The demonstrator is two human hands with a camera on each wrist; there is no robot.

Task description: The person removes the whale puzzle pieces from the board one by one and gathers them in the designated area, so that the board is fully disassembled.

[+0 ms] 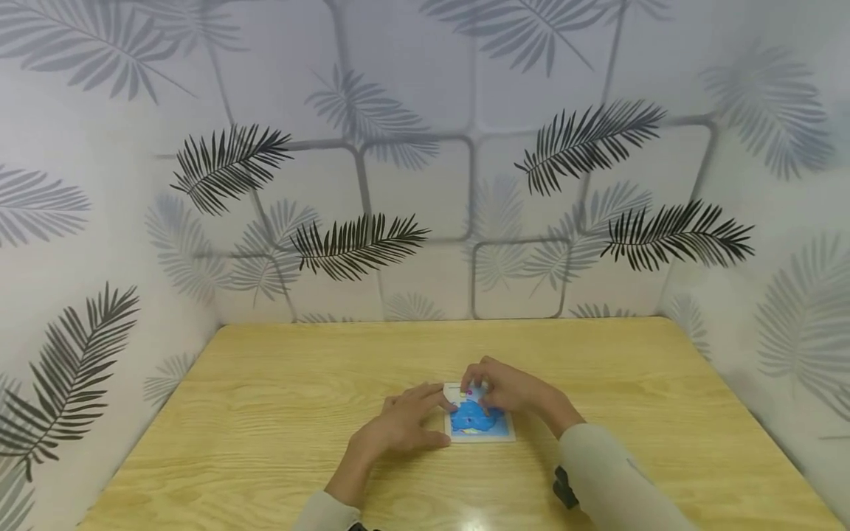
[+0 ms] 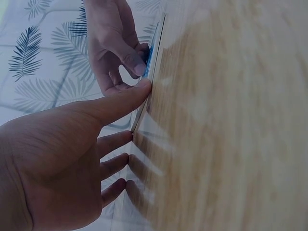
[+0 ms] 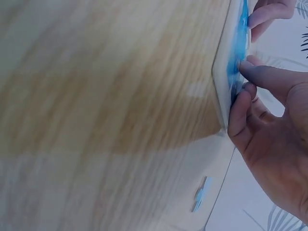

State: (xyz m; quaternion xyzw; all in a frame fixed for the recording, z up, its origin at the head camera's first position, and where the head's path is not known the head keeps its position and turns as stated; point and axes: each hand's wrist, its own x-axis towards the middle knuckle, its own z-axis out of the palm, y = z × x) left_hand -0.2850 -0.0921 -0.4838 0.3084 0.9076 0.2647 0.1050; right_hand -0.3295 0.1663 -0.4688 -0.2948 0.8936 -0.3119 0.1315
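Note:
A small square picture board, with a blue cartoon animal on it, lies flat on the wooden table. Along its left side my left hand is spread, thumb at the near corner and a fingertip over the picture. In the left wrist view, the thumb of that left hand touches the board's edge, its other fingers reaching down beside it. From the right, my right hand arches over the board with bent fingers. Its thumb meets the blue picture in the right wrist view; whether it pinches a loose piece I cannot tell.
The light wooden table extends around the board to a wall with a leaf pattern at the back and sides. A small light-blue patch shows on the tabletop in the right wrist view.

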